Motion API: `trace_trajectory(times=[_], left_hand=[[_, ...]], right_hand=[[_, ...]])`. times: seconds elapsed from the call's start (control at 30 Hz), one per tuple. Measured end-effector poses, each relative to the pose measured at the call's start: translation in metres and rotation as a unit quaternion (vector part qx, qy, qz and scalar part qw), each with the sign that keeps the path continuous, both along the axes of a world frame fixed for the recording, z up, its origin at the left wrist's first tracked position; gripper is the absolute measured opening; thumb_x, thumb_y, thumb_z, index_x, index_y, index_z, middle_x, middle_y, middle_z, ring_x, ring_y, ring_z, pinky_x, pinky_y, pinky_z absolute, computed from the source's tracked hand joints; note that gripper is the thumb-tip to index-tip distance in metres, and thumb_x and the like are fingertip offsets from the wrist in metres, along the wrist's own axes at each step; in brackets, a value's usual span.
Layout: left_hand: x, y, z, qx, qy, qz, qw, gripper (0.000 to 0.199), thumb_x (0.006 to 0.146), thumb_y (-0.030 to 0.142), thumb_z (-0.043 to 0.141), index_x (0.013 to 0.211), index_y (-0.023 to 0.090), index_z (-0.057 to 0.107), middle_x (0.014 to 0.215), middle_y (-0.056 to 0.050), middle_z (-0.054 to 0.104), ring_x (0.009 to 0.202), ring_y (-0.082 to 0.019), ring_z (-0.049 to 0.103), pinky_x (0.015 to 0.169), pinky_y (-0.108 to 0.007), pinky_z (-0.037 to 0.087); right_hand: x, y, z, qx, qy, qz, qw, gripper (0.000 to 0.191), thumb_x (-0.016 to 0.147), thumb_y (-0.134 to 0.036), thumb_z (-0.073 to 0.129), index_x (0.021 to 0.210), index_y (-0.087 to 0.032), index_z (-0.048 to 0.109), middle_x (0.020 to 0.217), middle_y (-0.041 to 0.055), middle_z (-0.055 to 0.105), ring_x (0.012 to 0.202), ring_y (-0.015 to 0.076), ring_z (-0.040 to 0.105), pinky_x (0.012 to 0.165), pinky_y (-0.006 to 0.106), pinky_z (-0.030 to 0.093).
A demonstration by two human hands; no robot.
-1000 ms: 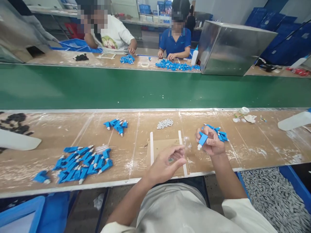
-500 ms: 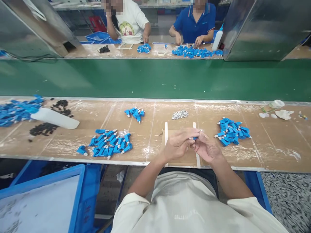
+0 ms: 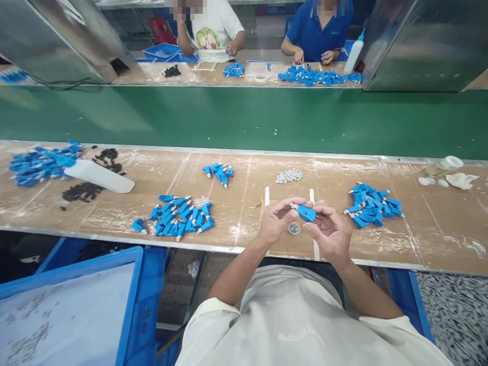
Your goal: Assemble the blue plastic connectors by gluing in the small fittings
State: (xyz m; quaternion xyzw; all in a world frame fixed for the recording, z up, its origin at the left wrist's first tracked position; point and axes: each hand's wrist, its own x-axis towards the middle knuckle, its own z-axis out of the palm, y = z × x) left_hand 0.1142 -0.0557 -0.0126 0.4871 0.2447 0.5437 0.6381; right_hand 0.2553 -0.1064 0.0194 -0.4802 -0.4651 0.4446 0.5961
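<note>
Between my hands is a blue plastic part (image 3: 307, 213) with a white tip and a slot in its upper face; the tip points left. My left hand (image 3: 276, 221) pinches the tip end between thumb and fingers. At the other end, the curled fingers of my right hand (image 3: 332, 231) hold the part, their exact contact partly hidden. Below the part, a small round clear dish (image 3: 294, 228) rests on the table between two white tape strips (image 3: 267, 203). A heap of small white-and-dark pieces (image 3: 289, 176) lies just beyond my hands.
Blue parts lie in piles at right (image 3: 373, 206), left (image 3: 183, 217) and far left (image 3: 38, 165). A white bottle (image 3: 101, 176) lies near black pieces (image 3: 82, 192). A clear jar (image 3: 444, 165) is at right. Across the green belt (image 3: 244, 119), two people handle blue parts.
My hands have moved apart and lowered slightly, so the blue part, mostly covered before, now shows between them. The round dish has come into view. The whole view has shifted a little.
</note>
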Motion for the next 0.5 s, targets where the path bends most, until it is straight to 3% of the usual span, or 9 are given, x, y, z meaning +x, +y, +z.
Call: trace_trajectory(times=[0.07, 0.2, 0.3, 0.43, 0.5], left_hand=[[0.000, -0.002, 0.003, 0.000, 0.017, 0.008, 1.000, 0.046, 0.080, 0.059, 0.078, 0.108, 0.022, 0.077, 0.105, -0.009, 0.080, 0.092, -0.023, 0.076, 0.086, -0.037, 0.059], [-0.002, -0.002, 0.005, -0.005, 0.032, -0.011, 0.999, 0.047, 0.081, 0.057, 0.077, 0.112, 0.022, 0.076, 0.109, -0.010, 0.079, 0.089, -0.023, 0.075, 0.080, -0.034, 0.059], [-0.005, -0.002, 0.007, -0.006, 0.039, -0.024, 0.999, 0.045, 0.081, 0.056, 0.078, 0.107, 0.019, 0.076, 0.109, -0.012, 0.079, 0.091, -0.022, 0.074, 0.077, -0.031, 0.058], [-0.017, 0.002, 0.003, -0.023, 0.014, 0.021, 0.999, 0.045, 0.082, 0.058, 0.076, 0.102, 0.018, 0.072, 0.102, -0.011, 0.078, 0.091, -0.022, 0.075, 0.079, -0.033, 0.058], [-0.025, 0.004, -0.004, -0.067, 0.000, 0.067, 0.996, 0.050, 0.079, 0.062, 0.077, 0.105, 0.019, 0.069, 0.101, -0.010, 0.077, 0.091, -0.023, 0.075, 0.078, -0.032, 0.058]], right_hand=[[0.000, 0.000, 0.001, -0.031, 0.036, 0.031, 0.998, 0.044, 0.072, -0.051, 0.088, 0.099, -0.024, 0.067, 0.109, 0.0101, 0.072, 0.086, 0.0226, 0.069, 0.075, 0.038, 0.061], [0.000, 0.003, 0.004, -0.127, 0.135, 0.117, 0.976, 0.052, 0.072, -0.056, 0.086, 0.109, -0.022, 0.069, 0.094, 0.0070, 0.072, 0.068, 0.0168, 0.064, 0.061, 0.032, 0.057], [0.001, 0.006, 0.000, -0.147, 0.134, 0.138, 0.970, 0.057, 0.072, -0.058, 0.085, 0.114, -0.023, 0.069, 0.092, 0.0054, 0.072, 0.064, 0.0152, 0.063, 0.057, 0.029, 0.055], [0.013, 0.014, -0.019, -0.111, -0.041, 0.098, 0.988, 0.056, 0.074, -0.063, 0.081, 0.110, -0.022, 0.070, 0.079, 0.0034, 0.070, 0.066, 0.0171, 0.064, 0.060, 0.031, 0.054], [0.023, 0.020, -0.032, -0.110, -0.150, 0.063, 0.980, 0.050, 0.072, -0.061, 0.083, 0.101, -0.021, 0.073, 0.078, 0.0027, 0.069, 0.066, 0.0165, 0.061, 0.064, 0.032, 0.053]])
